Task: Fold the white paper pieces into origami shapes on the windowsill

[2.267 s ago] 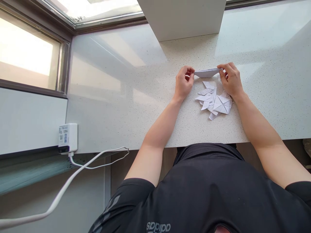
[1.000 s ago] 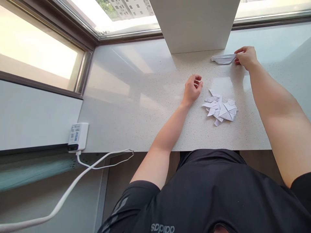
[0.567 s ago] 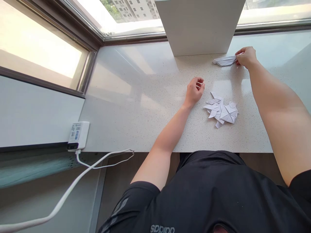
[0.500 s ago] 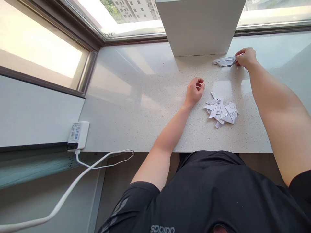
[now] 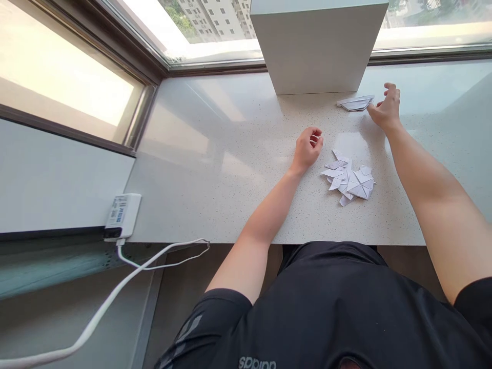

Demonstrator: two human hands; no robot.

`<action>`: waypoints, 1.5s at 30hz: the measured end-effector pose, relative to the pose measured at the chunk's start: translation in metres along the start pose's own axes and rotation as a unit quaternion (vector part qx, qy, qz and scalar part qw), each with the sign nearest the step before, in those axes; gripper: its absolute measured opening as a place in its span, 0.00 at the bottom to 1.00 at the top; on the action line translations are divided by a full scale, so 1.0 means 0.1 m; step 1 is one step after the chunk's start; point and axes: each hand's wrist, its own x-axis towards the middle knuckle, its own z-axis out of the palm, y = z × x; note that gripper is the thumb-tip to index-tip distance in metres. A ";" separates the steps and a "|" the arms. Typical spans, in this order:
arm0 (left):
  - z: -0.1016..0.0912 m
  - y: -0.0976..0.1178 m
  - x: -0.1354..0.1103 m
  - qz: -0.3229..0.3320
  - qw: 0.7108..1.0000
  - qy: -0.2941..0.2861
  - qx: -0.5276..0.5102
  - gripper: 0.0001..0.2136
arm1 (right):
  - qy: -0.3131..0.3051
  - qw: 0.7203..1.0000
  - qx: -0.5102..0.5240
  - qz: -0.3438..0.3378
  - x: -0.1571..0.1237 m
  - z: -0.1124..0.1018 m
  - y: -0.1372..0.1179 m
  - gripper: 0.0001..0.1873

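A folded white paper shape (image 5: 354, 103), long and narrow like an origami boat, lies on the speckled counter just in front of the grey-white block. My right hand (image 5: 385, 107) is at its right end, thumb close to the tip and the other fingers raised apart; whether the thumb still touches the paper I cannot tell. My left hand (image 5: 308, 145) rests on the counter with its fingers loosely curled and no object visible in them. Between my forearms sits a loose pile of folded white paper pieces (image 5: 348, 179), overlapping one another, close to my left hand.
A tall grey-white block (image 5: 317, 54) stands at the back against the window. At the left, a white power bank (image 5: 123, 217) with a white cable (image 5: 111, 305) plugged in sits at the edge of the counter (image 5: 184, 195). Brown window frames (image 5: 126, 46) border the counter.
My right hand has let go of the folded paper shape, its fingers spreading and lifting off. The paper shape stays near the block. My left hand keeps its place; the view has tilted slightly.
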 end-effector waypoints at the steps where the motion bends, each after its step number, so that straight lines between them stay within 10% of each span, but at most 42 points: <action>1: 0.00 0.01 -0.01 -0.004 1.000 0.000 0.000 0.06 | 0.014 0.999 0.026 -0.026 -0.07 0.05 0.05 0.40; 5: -0.01 0.05 -0.01 -0.011 1.000 -0.012 0.019 0.04 | 0.033 0.981 0.087 -0.169 -0.40 0.15 0.22 0.27; 13: -0.03 0.10 -0.06 0.024 0.995 -0.085 0.037 0.03 | -0.033 0.988 0.076 -0.129 -1.09 -0.10 0.26 0.04; 25: -0.14 0.28 -0.14 0.134 0.932 -0.291 0.172 0.24 | -0.132 0.978 0.052 -0.153 -1.56 -0.24 -0.04 0.02; 33: -0.16 0.18 -0.12 0.092 0.973 -0.202 0.068 0.11 | -0.248 0.950 0.092 -0.169 -1.66 -0.35 -0.20 0.08; 40: -0.05 -0.13 -0.05 0.011 0.993 -0.043 -0.106 0.24 | -0.266 0.942 0.110 -0.173 -1.69 -0.38 -0.28 0.11; 45: -0.01 -0.20 -0.01 -0.006 0.988 0.000 -0.152 0.28 | -0.375 0.883 0.120 -0.254 -1.73 -0.44 -0.36 0.19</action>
